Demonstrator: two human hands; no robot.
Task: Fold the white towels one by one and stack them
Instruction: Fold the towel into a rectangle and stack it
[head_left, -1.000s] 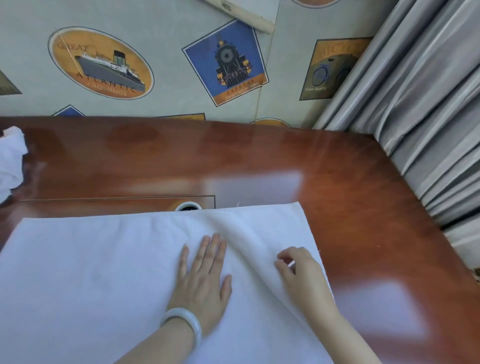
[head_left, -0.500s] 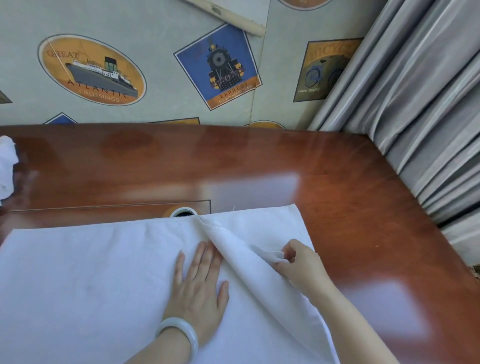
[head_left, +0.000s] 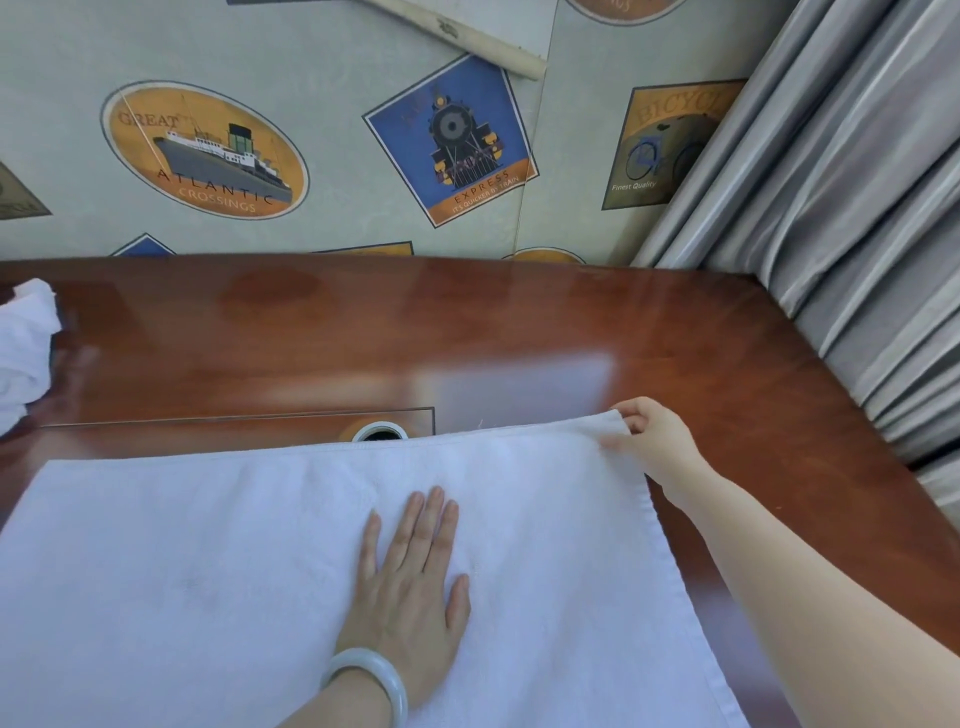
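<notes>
A white towel (head_left: 208, 561) lies spread flat over the near half of the reddish wooden desk (head_left: 519, 332). My left hand (head_left: 410, 577), with a pale bangle on the wrist, presses flat on the towel's middle, fingers straight. My right hand (head_left: 654, 436) pinches the towel's far right corner at the desk surface. A second white towel (head_left: 23, 348) lies crumpled at the desk's far left edge, partly out of frame.
A round cable hole (head_left: 380, 431) and a thin rectangular inlay line sit just beyond the towel's far edge. A wall with poster prints (head_left: 452, 140) stands behind the desk. Grey curtains (head_left: 857, 208) hang along the right side.
The fold running across the towel's right part is gone. My right hand moved from the towel's middle right out to the far right corner, drawing it flat. My left hand stayed pressed.
</notes>
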